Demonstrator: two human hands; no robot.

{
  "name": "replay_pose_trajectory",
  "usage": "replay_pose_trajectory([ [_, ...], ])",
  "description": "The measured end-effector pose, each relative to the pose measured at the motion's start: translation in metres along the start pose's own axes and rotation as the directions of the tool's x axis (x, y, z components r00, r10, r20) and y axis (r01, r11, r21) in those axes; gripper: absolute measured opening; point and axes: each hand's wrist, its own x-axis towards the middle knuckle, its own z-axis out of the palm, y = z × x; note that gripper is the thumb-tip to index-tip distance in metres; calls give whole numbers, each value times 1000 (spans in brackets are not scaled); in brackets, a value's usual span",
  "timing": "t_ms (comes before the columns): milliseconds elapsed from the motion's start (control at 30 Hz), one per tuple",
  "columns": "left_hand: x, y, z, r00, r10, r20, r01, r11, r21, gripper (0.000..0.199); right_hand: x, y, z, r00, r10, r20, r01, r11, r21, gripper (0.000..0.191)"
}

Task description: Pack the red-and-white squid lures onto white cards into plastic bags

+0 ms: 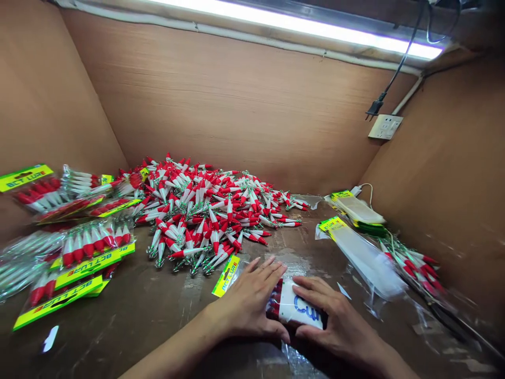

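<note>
Low over the near part of the table, my left hand curves around the left end of a bundle of red-ended lures, its fingers straight and thumb apart. From under that hand sticks out the yellow header card of a clear bag marked BCT LURE. My right hand is closed around a white piece with blue handwriting, which lies against the lures. Its fingers are on the far side and its thumb on the near side. My palms hide parts of the bag and the bundle.
A large heap of loose red-and-white lures lies at the back. Packed lure bags are piled at left. Flat bags with header cards and more lures lie at right. A black plug hangs near a socket.
</note>
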Motion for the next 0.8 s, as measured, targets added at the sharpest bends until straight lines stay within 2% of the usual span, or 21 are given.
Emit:
replay_pose_trajectory([
  [167, 1, -6, 13, 1000, 15, -16, -15, 1000, 6, 105, 17, -33, -14, 990, -141, 32, 142, 989, -38, 62],
  [333, 1, 5, -1, 999, -36, -35, 36, 999, -10, 112, 27, -57, -34, 979, -199, 42, 202, 976, -86, 96],
  [500, 5, 14, -8, 995, -79, -61, 76, 996, -49, 109, 31, -61, -42, 959, -279, 51, 283, 951, -127, 106],
  [667, 12, 16, 0, 993, -39, -115, 42, 999, 22, 96, 33, -62, -33, 943, -333, -9, 330, 935, -128, 113],
  [733, 15, 18, -8, 987, -22, -162, 26, 999, 20, 86, 33, -65, -40, 926, -369, -80, 358, 925, -127, 114],
  [800, 17, 21, -26, 973, -82, -215, 74, 996, -44, 79, 32, -64, -52, 894, -378, -242, 355, 925, -132, 114],
])
